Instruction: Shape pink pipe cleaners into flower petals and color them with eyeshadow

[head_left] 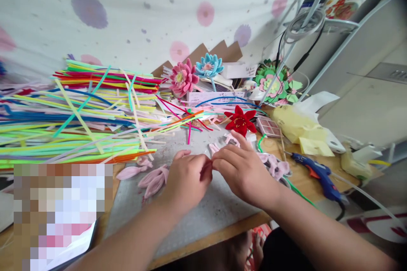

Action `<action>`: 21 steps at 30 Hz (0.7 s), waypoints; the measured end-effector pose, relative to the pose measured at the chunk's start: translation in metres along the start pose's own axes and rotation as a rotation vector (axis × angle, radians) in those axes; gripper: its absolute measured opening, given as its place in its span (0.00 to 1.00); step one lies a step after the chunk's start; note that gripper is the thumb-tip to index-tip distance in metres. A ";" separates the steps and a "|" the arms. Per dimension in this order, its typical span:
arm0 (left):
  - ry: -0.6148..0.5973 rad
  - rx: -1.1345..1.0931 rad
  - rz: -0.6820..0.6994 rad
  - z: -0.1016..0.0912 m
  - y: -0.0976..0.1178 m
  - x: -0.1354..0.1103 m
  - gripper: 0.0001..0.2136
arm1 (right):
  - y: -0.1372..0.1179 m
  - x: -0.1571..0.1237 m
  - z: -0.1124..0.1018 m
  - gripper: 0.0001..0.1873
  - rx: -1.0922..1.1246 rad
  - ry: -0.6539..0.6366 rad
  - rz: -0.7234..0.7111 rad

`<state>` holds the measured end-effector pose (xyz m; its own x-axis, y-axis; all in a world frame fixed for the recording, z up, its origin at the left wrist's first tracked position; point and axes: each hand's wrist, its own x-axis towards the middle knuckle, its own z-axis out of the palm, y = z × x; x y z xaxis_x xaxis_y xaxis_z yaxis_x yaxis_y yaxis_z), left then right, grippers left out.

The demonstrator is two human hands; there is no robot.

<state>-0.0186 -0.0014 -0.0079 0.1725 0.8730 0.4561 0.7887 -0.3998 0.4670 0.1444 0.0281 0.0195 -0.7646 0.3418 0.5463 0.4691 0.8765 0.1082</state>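
Observation:
Over the grey cutting mat [127, 216], my left hand [189, 178] and my right hand [243, 169] meet fingertip to fingertip. Both are closed in a pinch, and whatever lies between the fingers is hidden. Just left of my left hand are looped pale pink pipe-cleaner petals [154, 180], with one more pink petal [130, 172] beside them. Other pink fuzzy pieces [276, 166] lie to the right of my right hand. Beyond my fingers sits a red pipe-cleaner flower [241, 121] with a yellow centre.
Bundles of coloured pipe cleaners [63, 114] cover the left side. A blue glue gun [318, 173] lies at right, its cord trailing. Pink [184, 77] and blue [210, 65] fuzzy flowers stand at the back. A pixelated screen [63, 216] is at lower left.

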 end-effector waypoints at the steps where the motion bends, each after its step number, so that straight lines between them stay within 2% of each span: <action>1: -0.007 0.034 0.052 0.000 0.000 0.000 0.08 | 0.001 0.000 0.000 0.13 0.016 -0.024 0.029; 4: -0.030 0.124 0.184 -0.002 -0.001 -0.003 0.07 | 0.003 0.003 -0.003 0.09 0.127 -0.111 0.168; 8: -0.064 0.156 0.263 -0.001 0.000 -0.006 0.07 | 0.009 0.008 -0.010 0.04 0.456 -0.265 0.438; 11: -0.089 0.089 0.264 -0.001 0.002 -0.006 0.08 | 0.017 0.010 -0.014 0.03 0.741 -0.395 0.625; 15: -0.167 -0.179 0.181 -0.002 0.005 -0.005 0.09 | 0.024 0.010 -0.017 0.04 1.175 -0.508 0.651; 17: -0.242 -0.385 0.067 -0.004 0.006 -0.005 0.09 | 0.023 0.008 -0.018 0.05 1.305 -0.487 0.612; 18: -0.282 -0.499 -0.006 -0.005 0.006 -0.005 0.09 | 0.022 0.007 -0.019 0.04 1.330 -0.433 0.591; 21: -0.375 -0.829 -0.206 -0.007 0.006 -0.007 0.10 | 0.019 0.001 -0.021 0.04 1.237 -0.169 0.479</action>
<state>-0.0193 -0.0124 -0.0029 0.3694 0.9242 0.0971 0.1772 -0.1727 0.9689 0.1618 0.0381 0.0392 -0.7255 0.6586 0.1998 0.0672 0.3568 -0.9318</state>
